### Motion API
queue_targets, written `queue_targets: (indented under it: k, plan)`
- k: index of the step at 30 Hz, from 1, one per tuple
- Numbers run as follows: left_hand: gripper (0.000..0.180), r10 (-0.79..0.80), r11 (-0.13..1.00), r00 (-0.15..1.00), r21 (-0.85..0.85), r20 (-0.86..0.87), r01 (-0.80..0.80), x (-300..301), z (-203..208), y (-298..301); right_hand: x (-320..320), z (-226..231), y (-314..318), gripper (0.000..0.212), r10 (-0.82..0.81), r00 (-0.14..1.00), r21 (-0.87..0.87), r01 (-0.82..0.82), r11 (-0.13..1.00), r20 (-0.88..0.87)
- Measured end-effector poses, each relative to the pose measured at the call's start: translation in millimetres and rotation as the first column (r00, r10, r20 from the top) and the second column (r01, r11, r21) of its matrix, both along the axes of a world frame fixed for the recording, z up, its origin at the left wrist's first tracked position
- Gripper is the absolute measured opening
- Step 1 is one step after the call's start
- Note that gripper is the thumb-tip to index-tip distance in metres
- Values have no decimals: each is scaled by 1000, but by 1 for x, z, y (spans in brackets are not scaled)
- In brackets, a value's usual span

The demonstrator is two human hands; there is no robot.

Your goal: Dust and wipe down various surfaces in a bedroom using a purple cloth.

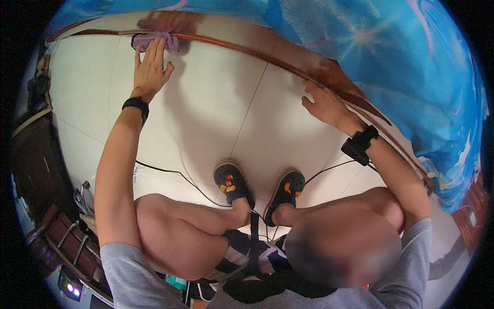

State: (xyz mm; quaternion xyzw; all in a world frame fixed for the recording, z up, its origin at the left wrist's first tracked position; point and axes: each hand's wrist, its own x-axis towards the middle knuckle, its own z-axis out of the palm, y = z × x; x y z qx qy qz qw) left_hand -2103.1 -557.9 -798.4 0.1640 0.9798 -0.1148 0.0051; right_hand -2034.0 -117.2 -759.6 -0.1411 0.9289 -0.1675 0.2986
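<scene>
Lying under the left hand point(149, 72) in the head view: one purple cloth point(157, 41), held down by outstretched fingers, thumb apart. Right hand point(329, 105), set against the wooden board point(252, 43); its grip cannot be told. Risk: cloth could be slipped off the edge by uneven pressure. Materials: cloth soft, crumpled; board long, brown; blue sheet point(370, 56) beyond both hands, loosely draped, printed.

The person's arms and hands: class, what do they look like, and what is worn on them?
Short grey sleeves leave both forearms bare. The left hand and right hand are ungloved. A black band circles the left wrist; the right wrist bears a bulkier, blocky black device.
</scene>
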Motion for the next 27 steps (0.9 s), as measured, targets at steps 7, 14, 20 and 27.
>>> queue_targets:
  k: [7, 14, 20, 27]
  plan:
    - [74, -94, 948, 993, 298, -65, 109, 31, -4, 73, -1, 3, -2, 39, 39, 998, -4, -39, 999, -55]
    - [64, -323, 836, 938, 502, 125, 221, 80, 11, 203, -2, -9, 3, 34, 147, 947, 70, -173, 982, 288]
    - [71, -499, 773, 851, 529, 166, 350, 97, 12, 265, 13, -31, 22, 38, 111, 868, 124, -193, 973, 484]
    - [82, -632, 696, 719, 620, 290, 361, 84, 2, 305, 16, -19, 41, 38, 100, 816, 156, -226, 962, 569]
